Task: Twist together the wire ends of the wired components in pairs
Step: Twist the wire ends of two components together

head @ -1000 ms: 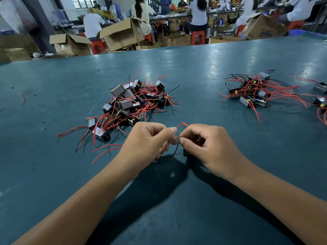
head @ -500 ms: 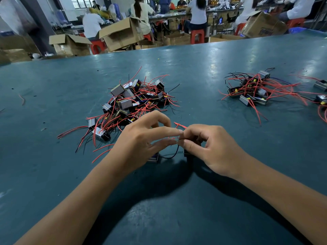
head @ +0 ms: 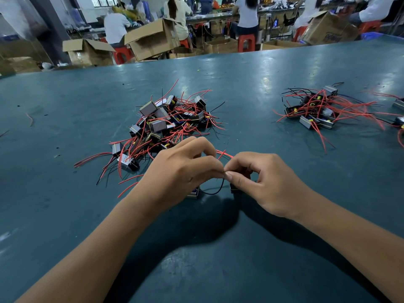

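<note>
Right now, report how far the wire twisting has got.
Seemingly done: the smaller pile at far right. In hand: left hand and right hand pinch wire ends together, a black wire looping below. Left: the big pile of loose-wired components.

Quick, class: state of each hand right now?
Left hand: closed, fingertips pinching the black wire at the point where both hands meet.
Right hand: closed, thumb and forefinger pinching the same wire junction.

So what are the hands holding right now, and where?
Both the left hand and right hand pinch the black wire at its upper end, between fingertips.
</note>
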Available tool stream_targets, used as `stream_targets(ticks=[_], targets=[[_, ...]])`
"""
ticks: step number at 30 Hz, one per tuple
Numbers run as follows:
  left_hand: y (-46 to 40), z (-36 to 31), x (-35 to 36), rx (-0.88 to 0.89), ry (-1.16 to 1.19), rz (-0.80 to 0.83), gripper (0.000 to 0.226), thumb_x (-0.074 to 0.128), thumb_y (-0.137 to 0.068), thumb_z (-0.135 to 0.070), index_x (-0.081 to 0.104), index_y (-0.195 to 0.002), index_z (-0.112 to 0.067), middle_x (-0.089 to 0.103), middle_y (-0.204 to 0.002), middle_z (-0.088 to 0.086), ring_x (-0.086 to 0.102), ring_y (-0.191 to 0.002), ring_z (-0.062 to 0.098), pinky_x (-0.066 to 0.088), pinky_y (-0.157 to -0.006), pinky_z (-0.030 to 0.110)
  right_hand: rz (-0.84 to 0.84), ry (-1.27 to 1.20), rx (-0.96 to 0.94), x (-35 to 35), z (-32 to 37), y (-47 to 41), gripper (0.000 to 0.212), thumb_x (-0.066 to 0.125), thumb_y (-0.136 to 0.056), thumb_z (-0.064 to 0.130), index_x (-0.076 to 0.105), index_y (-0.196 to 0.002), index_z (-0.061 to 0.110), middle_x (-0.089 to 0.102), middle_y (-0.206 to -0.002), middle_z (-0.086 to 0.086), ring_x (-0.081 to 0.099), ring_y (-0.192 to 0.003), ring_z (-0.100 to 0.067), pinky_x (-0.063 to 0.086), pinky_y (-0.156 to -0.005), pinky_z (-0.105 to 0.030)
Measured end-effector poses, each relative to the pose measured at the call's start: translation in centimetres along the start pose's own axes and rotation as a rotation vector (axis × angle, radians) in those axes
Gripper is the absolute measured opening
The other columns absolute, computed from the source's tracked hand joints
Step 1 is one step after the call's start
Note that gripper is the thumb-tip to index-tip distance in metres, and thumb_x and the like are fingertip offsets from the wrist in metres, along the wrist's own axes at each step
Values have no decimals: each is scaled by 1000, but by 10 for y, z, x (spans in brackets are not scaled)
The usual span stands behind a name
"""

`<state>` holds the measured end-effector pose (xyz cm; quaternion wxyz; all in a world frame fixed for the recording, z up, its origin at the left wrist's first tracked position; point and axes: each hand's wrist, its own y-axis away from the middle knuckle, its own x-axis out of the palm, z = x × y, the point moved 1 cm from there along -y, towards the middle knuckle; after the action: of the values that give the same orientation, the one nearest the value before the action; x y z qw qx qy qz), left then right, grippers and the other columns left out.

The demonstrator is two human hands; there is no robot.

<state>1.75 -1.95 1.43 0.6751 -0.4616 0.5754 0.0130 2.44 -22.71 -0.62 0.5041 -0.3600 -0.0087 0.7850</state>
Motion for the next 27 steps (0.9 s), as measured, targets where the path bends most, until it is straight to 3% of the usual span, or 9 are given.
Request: stream_targets(ticks=[3,6,9,11,14,16,20,23,27], targets=[[0,-3,1,-107,141,29,14,69,-93,-23,74,-91,-10,59,-90,-1,53,-79,9,46,-67,29,-27,38,-42,0,2,1,7,67,-93,14,69,-86,15,64,-72,4,59,-68,-17,48,-65,-36],[1,-8,6,-345,386,72,12,70,-93,-21,72,-84,-14,57,-77,-6,48,-65,2,36,-61,17,-50,90,-78,0,2,1,7,68,-92,13,69,-85,13,63,-73,3,58,-68,-16,46,-65,-36],[3,-8,14,-776,745,89,23,74,-88,-32,72,-74,-13,45,-60,2,34,-54,11,26,-52,27,-54,102,-80,2,3,1,6,67,-92,13,70,-87,14,62,-73,1,57,-68,-17,46,-65,-38],[4,-9,15,-906,852,109,25,74,-84,-35,72,-69,-15,35,-58,4,26,-52,13,20,-49,27,-52,86,-72,2,2,1,6,67,-92,12,70,-87,13,63,-73,0,57,-68,-18,46,-66,-39],[3,-5,8,-724,690,46,18,76,-88,-27,70,-74,-18,47,-58,-9,34,-51,7,29,-49,19,-69,52,-59,1,1,1,9,67,-93,13,67,-83,12,63,-71,2,58,-65,-17,47,-66,-37],[1,-1,-2,-521,502,-12,9,78,-86,-18,70,-85,-23,56,-71,-14,42,-58,5,35,-56,15,-82,30,-39,0,0,1,11,68,-93,16,67,-82,13,64,-69,4,58,-64,-15,48,-64,-33],[2,-1,-7,-172,201,-41,15,76,-84,-11,75,-96,-19,58,-90,-3,51,-75,6,41,-67,18,-66,-3,-11,0,-1,1,12,67,-93,17,67,-82,15,64,-68,4,58,-62,-14,48,-63,-30],[4,-2,-3,-86,100,-44,12,75,-88,-18,77,-100,-17,58,-93,-3,58,-78,18,49,-65,36,-50,-15,-15,1,-2,1,9,66,-93,14,67,-84,14,65,-69,5,59,-62,-12,49,-63,-28],[3,-2,-3,-12,-7,-54,13,74,-90,-26,78,-96,-15,60,-90,1,55,-73,21,48,-59,38,-33,-16,-24,1,-2,2,9,66,-94,16,67,-85,15,65,-70,5,59,-63,-12,49,-64,-28]])
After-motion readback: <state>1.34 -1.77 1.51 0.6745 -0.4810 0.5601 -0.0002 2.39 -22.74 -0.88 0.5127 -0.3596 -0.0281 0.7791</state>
